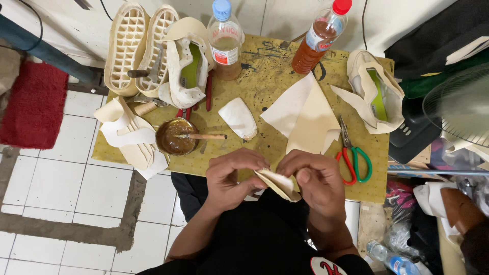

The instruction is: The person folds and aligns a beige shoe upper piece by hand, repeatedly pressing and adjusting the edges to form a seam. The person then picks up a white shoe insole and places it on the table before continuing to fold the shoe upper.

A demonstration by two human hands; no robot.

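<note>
Head view: both hands are working at the bench's (326, 168) near edge. The left hand (232, 178) and right hand (316, 178) are each pinching a folded cream leather piece (277, 183) between them, grip pressed onto it. Scissors (352, 160) are lying near the right edge, a glue tin (175, 136) toward the left.

A small yellow pegboard table (265, 86) stood on a white tiled floor (66, 183). On the table lay two pale shoe soles (137, 48), two cream shoe uppers with green insoles (186, 66) (374, 91), two plastic bottles, one with a blue cap (225, 40) and one with a red cap (321, 38), a round tin of brown glue (175, 136) with a stick in it, a white rolled piece (238, 118), cream sheets (305, 114) and scissors with red and green handles (352, 155).
</note>
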